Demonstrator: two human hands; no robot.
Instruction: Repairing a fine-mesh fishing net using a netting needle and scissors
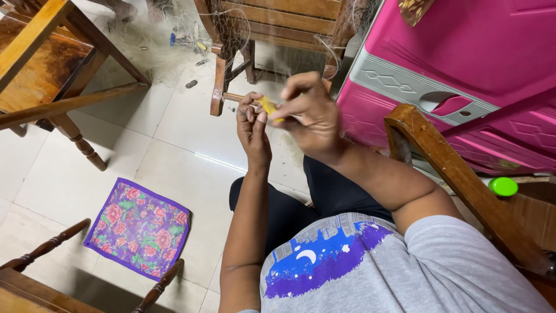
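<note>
My right hand pinches a small yellow netting tool, raised in front of me. My left hand is just beside it, fingers curled and pinching fine, nearly invisible net thread at the tool's tip. Both hands meet above my lap, over the white tiled floor. Thin fishing net trails from the hands toward a wooden chair ahead and lies heaped on the floor behind it.
A wooden chair stands ahead, a wooden table at upper left, another chair's arm at right. A pink plastic cabinet fills the upper right. A floral purple mat lies on the floor; a green lid sits at right.
</note>
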